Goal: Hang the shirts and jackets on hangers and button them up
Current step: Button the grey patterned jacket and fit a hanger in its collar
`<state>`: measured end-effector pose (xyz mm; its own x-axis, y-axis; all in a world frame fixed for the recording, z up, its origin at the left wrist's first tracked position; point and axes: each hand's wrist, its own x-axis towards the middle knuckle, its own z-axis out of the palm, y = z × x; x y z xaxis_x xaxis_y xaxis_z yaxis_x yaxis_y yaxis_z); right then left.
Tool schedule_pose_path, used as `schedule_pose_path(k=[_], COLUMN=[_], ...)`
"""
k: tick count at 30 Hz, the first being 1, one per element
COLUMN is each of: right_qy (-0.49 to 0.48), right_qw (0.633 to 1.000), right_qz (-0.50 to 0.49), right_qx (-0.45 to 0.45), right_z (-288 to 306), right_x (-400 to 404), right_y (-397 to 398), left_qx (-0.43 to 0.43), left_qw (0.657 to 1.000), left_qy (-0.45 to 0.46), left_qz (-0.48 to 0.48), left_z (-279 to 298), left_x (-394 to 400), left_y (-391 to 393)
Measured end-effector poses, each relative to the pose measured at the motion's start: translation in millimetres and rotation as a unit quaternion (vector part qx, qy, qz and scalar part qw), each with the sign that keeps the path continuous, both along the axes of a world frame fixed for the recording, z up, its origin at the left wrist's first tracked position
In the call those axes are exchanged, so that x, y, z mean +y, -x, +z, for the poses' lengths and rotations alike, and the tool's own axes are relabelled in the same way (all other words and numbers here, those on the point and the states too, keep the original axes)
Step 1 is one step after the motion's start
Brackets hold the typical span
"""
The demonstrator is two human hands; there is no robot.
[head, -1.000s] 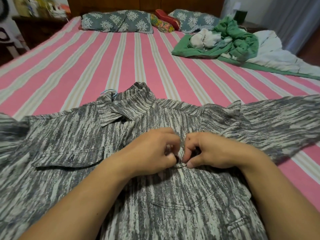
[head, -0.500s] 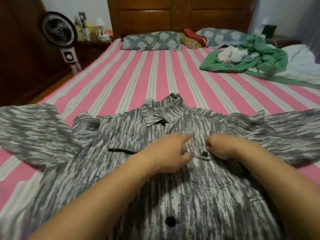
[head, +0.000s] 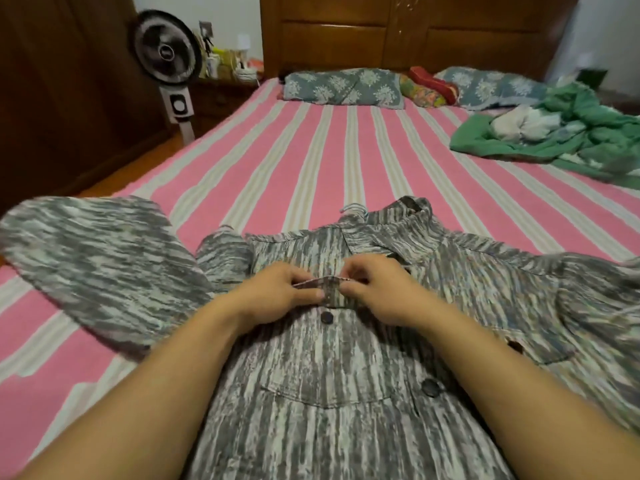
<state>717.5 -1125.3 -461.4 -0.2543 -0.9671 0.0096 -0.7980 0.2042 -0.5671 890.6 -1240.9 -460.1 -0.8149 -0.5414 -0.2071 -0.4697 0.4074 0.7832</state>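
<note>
A grey and white streaked shirt (head: 311,382) lies front up on the pink striped bed (head: 311,161), collar pointing away from me. A pale hanger hook (head: 353,208) pokes out at the collar. My left hand (head: 277,296) and my right hand (head: 384,289) meet just below the collar and pinch the front placket between thumbs and fingers. A dark fastened button (head: 326,318) shows right below my hands. Another dark button (head: 430,388) sits lower right on the chest.
A heap of green and white clothes (head: 561,133) lies at the bed's far right. Patterned pillows (head: 343,88) line the wooden headboard. A standing fan (head: 166,57) and a cluttered nightstand are at the left beside a dark wardrobe.
My hands moved up the placket from the lower button, now fastened, to the spot just under the collar. My view has risen and shifted, so the fan and headboard show.
</note>
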Motion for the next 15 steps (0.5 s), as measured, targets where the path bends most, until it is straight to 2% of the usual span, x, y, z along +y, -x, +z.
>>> schedule_pose_path(k=[2,3,6,9,11,15], right_qy=[0.021,0.029,0.023,-0.041,-0.045,-0.042], right_qw=[0.999,0.999,0.997,0.990,0.987,0.986], right_qz=[-0.007,0.012,0.079,0.124,0.114,0.090], right_qx=[-0.046,-0.038,0.012,0.060,0.102,0.135], right_z=[-7,-7,8,14,9,6], right_x=[-1,-1,7,20,22,21], right_y=[5,6,-1,-13,-21,-34], left_qx=[0.004,0.006,0.010,0.001,-0.005,0.001], left_qw=[0.998,0.996,0.985,0.984,0.982,0.971], left_qy=[-0.055,-0.085,-0.154,-0.152,-0.158,-0.233], left_qz=[0.027,0.039,0.078,0.097,0.101,0.056], left_z=[-8,-10,-11,-13,-12,-7], left_x=[-5,-7,-10,-12,-10,-10], left_y=[2,5,12,16,16,9])
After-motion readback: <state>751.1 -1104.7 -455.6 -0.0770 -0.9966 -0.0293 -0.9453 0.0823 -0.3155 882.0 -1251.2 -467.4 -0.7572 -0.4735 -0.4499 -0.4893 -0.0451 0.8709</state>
